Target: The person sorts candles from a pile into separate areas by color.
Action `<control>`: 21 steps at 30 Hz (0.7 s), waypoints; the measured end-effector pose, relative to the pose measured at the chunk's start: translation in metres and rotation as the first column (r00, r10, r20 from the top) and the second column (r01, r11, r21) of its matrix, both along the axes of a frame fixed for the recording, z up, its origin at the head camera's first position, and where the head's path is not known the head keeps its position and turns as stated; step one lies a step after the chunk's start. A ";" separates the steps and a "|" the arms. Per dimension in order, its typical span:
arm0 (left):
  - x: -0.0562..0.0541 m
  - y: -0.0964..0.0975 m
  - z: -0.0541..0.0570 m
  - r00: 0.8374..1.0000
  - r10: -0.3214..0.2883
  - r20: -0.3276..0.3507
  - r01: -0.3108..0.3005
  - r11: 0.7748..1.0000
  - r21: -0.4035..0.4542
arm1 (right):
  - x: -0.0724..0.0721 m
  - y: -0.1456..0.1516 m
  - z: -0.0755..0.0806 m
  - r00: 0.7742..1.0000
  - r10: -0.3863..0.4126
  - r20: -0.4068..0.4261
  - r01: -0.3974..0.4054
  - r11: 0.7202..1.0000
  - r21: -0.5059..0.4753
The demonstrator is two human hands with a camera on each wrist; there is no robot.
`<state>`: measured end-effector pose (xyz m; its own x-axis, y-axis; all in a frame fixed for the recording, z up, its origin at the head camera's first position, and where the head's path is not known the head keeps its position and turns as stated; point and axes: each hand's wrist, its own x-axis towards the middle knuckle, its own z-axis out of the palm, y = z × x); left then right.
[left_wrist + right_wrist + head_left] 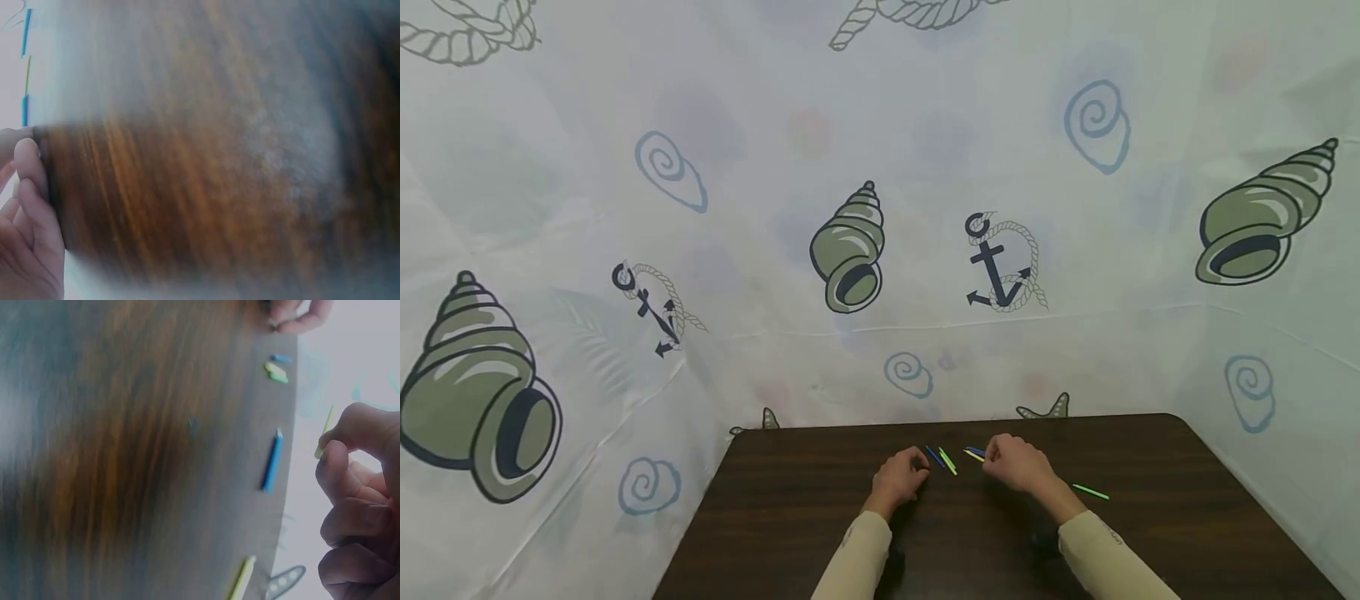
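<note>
We see a thin yellow stick (324, 432) pinched in our right hand (1017, 463) just above a dark wooden table (1150, 533). It looks light, stiff and small, best gripped mid-length. Our left hand (901, 475) curls loosely beside blue and green sticks (942, 458), seemingly holding nothing.

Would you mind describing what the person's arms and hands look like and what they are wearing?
Both hands are bare, with no gloves and no rings that I can make out. The left hand and right hand emerge from long, plain cream-coloured sleeves: the left sleeve and the right sleeve. A dark shape sits under each wrist.
</note>
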<state>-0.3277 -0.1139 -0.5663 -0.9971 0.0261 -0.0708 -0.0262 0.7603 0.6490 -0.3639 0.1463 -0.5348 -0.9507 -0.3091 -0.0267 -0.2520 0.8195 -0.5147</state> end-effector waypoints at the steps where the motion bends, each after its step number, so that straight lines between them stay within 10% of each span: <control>1: 0.000 -0.001 -0.001 1.000 -0.004 -0.005 0.004 1.000 -0.002 | 0.001 0.003 0.000 1.000 -0.006 -0.003 0.006 1.000 -0.008; 17: -0.027 -0.009 -0.033 0.981 -0.040 -0.188 0.024 0.996 -0.088 | -0.013 0.070 0.003 0.996 -0.053 0.066 0.056 0.997 -0.050; 21: -0.028 -0.006 -0.025 0.981 -0.077 -0.178 0.055 0.991 -0.124 | -0.020 0.083 -0.001 0.995 -0.051 0.088 0.057 0.997 -0.058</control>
<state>-0.3553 -0.1204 -0.5917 -0.9899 0.0948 0.1056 0.1372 0.8280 0.5436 -0.3840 0.2293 -0.5357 -0.9610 -0.2609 -0.0919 -0.1609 0.7976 -0.5813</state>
